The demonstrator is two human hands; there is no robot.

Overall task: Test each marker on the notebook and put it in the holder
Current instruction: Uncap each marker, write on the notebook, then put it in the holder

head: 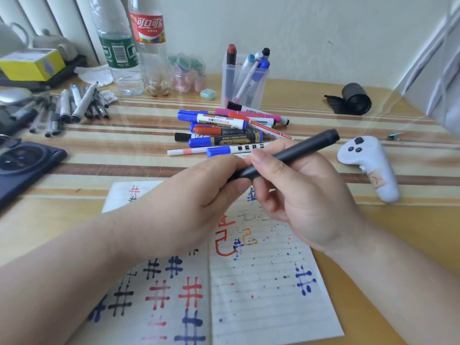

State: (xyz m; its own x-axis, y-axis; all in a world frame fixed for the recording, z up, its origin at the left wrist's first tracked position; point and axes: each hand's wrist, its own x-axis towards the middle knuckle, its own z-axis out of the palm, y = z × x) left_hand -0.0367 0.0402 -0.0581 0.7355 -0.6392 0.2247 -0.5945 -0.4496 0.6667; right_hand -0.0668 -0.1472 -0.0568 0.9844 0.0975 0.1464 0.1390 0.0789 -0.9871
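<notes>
The counter (pixel 388 235) was a light wooden top with a brown and cream striped band across its far half, under a glossy clear cover, set against a pale wall (pixel 323 33). At the back stood a water bottle with a green label (pixel 119 53) and a red-labelled cola bottle (pixel 149 46), side by side. To their right stood the clear plastic holder (pixel 261 88), upright, with several markers already in it. Just in front of it lay a loose pile of markers (pixel 224 130), blue, red, pink and black, crossing one another. A heap of grey pens (pixel 72 105) lay at the far left, a dark phone (pixel 25 165) at the left edge, a black roll (pixel 353 98) at the far right and a white controller (pixel 368 165) nearer.

The notebook (pixel 261 295) lay open at the near edge, its lined pages covered with hash marks in red, blue and black, and with ink specks.

Both hands met on one black marker (pixel 298 150) above the notebook. The right hand (pixel 306 195) gripped the matte barrel with thumb and fingers. The left hand (pixel 194 195) curled round its lower end, hiding the tip. The marker was tilted, its free end pointing up and to the right.
</notes>
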